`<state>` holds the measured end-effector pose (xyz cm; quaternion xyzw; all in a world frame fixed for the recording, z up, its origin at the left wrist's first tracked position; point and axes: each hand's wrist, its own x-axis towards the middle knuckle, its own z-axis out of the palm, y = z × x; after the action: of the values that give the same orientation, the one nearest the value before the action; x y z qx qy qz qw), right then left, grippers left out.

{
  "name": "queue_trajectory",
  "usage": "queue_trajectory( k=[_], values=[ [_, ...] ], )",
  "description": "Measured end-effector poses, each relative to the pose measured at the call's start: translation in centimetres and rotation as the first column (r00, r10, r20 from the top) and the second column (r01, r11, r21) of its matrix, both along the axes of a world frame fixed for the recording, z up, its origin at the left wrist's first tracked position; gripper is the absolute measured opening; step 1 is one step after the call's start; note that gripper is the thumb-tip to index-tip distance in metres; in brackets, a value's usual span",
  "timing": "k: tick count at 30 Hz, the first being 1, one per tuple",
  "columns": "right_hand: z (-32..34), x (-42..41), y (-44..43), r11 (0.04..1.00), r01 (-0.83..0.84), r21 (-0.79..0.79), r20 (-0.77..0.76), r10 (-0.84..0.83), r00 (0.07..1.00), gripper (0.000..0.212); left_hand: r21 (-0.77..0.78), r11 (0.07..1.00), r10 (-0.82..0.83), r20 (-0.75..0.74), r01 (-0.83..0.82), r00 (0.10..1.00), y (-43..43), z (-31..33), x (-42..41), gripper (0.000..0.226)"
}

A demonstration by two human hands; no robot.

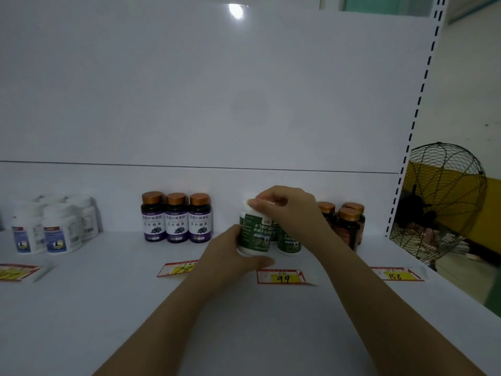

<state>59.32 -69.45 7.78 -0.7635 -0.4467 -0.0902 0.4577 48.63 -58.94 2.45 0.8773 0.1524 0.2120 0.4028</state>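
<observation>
White shelf (81, 321), glossy back panel (162, 90), slotted upright (418, 104), black wire fan (444, 202), perhaps yellow wall (492, 210) behind.

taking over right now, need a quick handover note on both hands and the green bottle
Left hand: grips the lower body of the green-label bottle.
Right hand: fingers curled over its white cap.
Where: the bottle is slightly tilted, behind the 99 price tag, with a second green bottle just to its right.
Done: bottle held in both hands.
Left: probably stand it straight beside its neighbour, label forward, then release.
</observation>
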Motion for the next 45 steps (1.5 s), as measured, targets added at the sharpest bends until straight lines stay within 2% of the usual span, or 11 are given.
queue_trajectory(
  k=[3, 8, 26, 30, 34, 38, 45],
  values=[
    [-0.2, -0.1, 0.1, 1.0, -0.025, -0.003, -0.061, 0.024, 0.998, 0.028, -0.043, 0.999, -0.032, 0.001, 0.032, 0.999, 0.3, 0.2, -0.1, 0.048],
    [-0.5, 0.1, 0.3, 0.98, -0.196, 0.028, -0.268, 0.196, 0.943, 0.03, -0.145, 0.989, -0.039, 0.0, 0.038, 0.999, 1.0, 0.4, -0.4, 0.048],
    [-0.3, -0.2, 0.0, 0.971, -0.231, 0.067, -0.279, 0.24, 0.93, 0.03, -0.291, 0.951, -0.104, 0.027, 0.108, 0.994, 0.8, 0.9, -0.8, 0.045],
    [0.0, -0.1, 0.0, 0.978, -0.204, 0.05, -0.312, 0.209, 0.927, 0.037, -0.308, 0.935, -0.179, 0.016, 0.175, 0.984, 0.7, 1.1, -1.0, 0.041],
    [0.2, 0.1, -0.3, 0.982, -0.183, 0.055, -0.356, 0.19, 0.915, 0.049, -0.411, 0.871, -0.277, 0.043, 0.27, 0.96, 0.6, 1.4, -1.3, 0.035],
    [0.1, 0.2, -0.4, 0.978, -0.203, 0.042, -0.369, 0.204, 0.907, 0.066, -0.549, 0.761, -0.346, 0.108, 0.347, 0.932, 0.5, 1.6, -1.6, 0.046],
    [0.1, 0.3, -0.4, 0.972, -0.22, 0.088, -0.379, 0.236, 0.895, 0.063, -0.617, 0.699, -0.344, 0.152, 0.361, 0.926, 0.4, 1.9, -1.8, 0.051]
  ],
)
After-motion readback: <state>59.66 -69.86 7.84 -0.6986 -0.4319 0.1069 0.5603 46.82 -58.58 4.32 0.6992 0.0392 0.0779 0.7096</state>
